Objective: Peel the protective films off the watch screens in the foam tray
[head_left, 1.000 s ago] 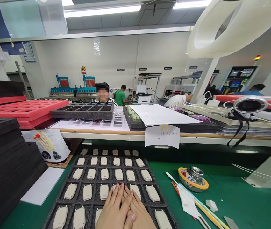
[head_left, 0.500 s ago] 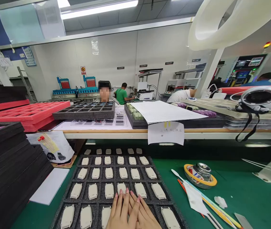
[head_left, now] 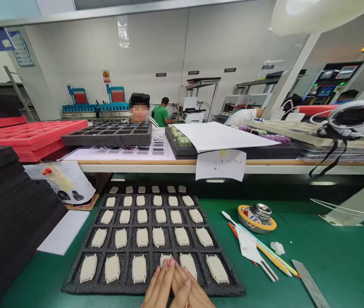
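Observation:
My left hand [head_left: 159, 285] and my right hand [head_left: 192, 288] lie close together at the near edge of a black foam tray [head_left: 122, 289]. Both have straight fingers, pressed side by side, and the thumbs cross between them. Nothing shows in either hand. The fingertips reach over a white watch case [head_left: 165, 257] in the nearest row and partly cover it. Just right of them sits another white watch case [head_left: 188, 265]. Rows of similar rectangular cases with lugs fill the tray's compartments, one in each visible pocket.
On the green bench at right are a yellow tape roll [head_left: 244, 213] with a metal piece on it, a white swab or brush [head_left: 229, 217], tweezers [head_left: 269, 270] and a steel ruler [head_left: 310, 282]. Stacked black foam trays [head_left: 11, 226] rise at left. A shelf edge [head_left: 156, 167] crosses behind.
My hands have drawn back toward me, from the second-nearest row to the nearest one. The view has tilted downward, bringing the tray's near edge into sight.

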A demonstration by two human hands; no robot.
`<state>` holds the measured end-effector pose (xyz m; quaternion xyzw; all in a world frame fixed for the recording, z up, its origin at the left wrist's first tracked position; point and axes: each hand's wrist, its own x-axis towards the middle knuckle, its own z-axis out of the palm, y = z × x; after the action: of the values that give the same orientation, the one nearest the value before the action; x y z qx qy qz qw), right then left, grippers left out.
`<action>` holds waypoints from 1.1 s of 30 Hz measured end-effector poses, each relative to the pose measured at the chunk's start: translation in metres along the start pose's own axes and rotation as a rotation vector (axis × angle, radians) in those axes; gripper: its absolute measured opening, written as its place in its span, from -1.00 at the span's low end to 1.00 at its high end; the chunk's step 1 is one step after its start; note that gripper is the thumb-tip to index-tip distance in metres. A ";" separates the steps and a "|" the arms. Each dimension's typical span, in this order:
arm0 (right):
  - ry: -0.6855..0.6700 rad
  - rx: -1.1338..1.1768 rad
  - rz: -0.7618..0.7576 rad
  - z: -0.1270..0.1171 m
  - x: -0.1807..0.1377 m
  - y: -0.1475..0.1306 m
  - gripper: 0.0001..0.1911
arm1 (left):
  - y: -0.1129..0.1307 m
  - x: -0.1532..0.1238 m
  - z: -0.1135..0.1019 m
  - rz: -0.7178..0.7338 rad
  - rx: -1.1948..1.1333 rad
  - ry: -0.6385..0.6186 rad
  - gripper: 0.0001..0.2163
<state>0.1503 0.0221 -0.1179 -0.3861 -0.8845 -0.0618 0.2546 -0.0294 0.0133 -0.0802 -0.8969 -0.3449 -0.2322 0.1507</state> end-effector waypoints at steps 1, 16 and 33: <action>-0.073 0.066 -0.005 -0.020 0.007 -0.002 -0.17 | -0.006 0.007 -0.019 0.071 -0.076 -0.055 -0.36; -0.358 0.131 0.378 -0.069 0.093 0.019 -0.31 | -0.071 0.070 -0.028 -0.355 -0.198 -0.399 -0.49; 0.004 0.218 0.456 -0.063 0.067 0.048 -0.39 | -0.076 0.086 -0.034 -0.323 -0.296 -0.263 -0.75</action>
<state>0.1712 0.0797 -0.0345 -0.5459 -0.7753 0.0923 0.3039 -0.0366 0.1003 0.0021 -0.8649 -0.4627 -0.1825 -0.0672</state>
